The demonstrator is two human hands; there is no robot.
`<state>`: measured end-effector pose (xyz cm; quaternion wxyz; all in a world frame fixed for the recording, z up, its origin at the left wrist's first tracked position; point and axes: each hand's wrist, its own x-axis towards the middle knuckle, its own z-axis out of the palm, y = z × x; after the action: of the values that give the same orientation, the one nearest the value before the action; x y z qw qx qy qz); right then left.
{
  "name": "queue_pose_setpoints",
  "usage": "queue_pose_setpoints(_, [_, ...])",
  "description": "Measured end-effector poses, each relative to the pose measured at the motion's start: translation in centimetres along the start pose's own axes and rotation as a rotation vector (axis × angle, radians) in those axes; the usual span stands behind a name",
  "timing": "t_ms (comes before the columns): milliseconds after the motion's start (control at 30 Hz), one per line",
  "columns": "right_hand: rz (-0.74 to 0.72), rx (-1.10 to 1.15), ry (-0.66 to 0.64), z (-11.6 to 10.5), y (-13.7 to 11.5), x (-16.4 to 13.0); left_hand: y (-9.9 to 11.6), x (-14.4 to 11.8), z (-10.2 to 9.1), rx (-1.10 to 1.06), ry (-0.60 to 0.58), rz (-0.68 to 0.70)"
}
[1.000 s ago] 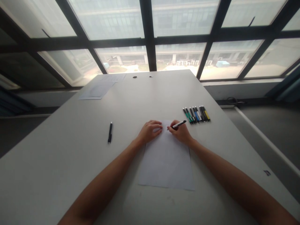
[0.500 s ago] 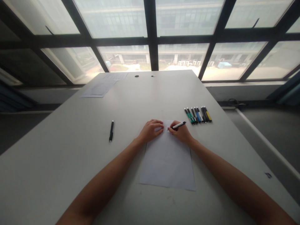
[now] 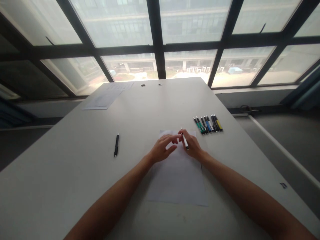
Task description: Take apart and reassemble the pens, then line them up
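Note:
My right hand [image 3: 193,145] is closed on a white-and-black pen [image 3: 185,142], which lies slantwise across the fingers with one end toward the window. My left hand [image 3: 162,148] is open, its index finger stretched out to the fingers of the right hand; whether they touch is hard to tell. Both hands are over the upper part of a white sheet of paper [image 3: 177,185], whose top edge they partly cover. No marks can be made out on the sheet. To the left of it, a black pen [image 3: 116,145] lies alone on the white table [image 3: 75,173].
A row of several pens [image 3: 208,125] with black, green, blue, white and yellow parts lies beyond my right hand. Loose printed papers [image 3: 101,100] rest at the table's far left corner. Two small round fittings are near the far edge, before large windows [image 3: 190,23].
The pen has swung round in my right hand, from pointing at the paper to lying back across the fingers. My left hand has lifted and reached toward the right. The view shifted slightly.

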<state>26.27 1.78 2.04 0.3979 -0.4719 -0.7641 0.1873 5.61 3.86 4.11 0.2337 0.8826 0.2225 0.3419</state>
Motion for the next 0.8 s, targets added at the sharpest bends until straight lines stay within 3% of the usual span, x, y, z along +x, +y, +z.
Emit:
queue_pose_setpoints(133, [0.005, -0.121, -0.087, -0.2, -0.6, -0.1, 1.4, 0.0, 1.2, -0.100, -0.176, 0.083])
queue_pose_setpoints(267, [-0.047, -0.184, -0.100, -0.3, -1.0, 0.1, 1.5, 0.0, 1.5, -0.087, -0.133, 0.096])
queue_pose_setpoints(467, [-0.088, -0.109, -0.109, -0.4, -0.6, 0.1, 1.0, -0.2, 1.9, -0.068, -0.066, 0.147])
queue_pose_setpoints(633, [0.009, 0.083, 0.072, -0.9, 1.1, 1.1, -0.2, -0.3, 1.8, 0.004, 0.085, 0.064])
queue_pose_setpoints(800, [0.176, 0.209, 0.253, -4.9, 3.4, 2.8, -1.6, -0.2, 1.2, 0.326, -0.026, -0.135])
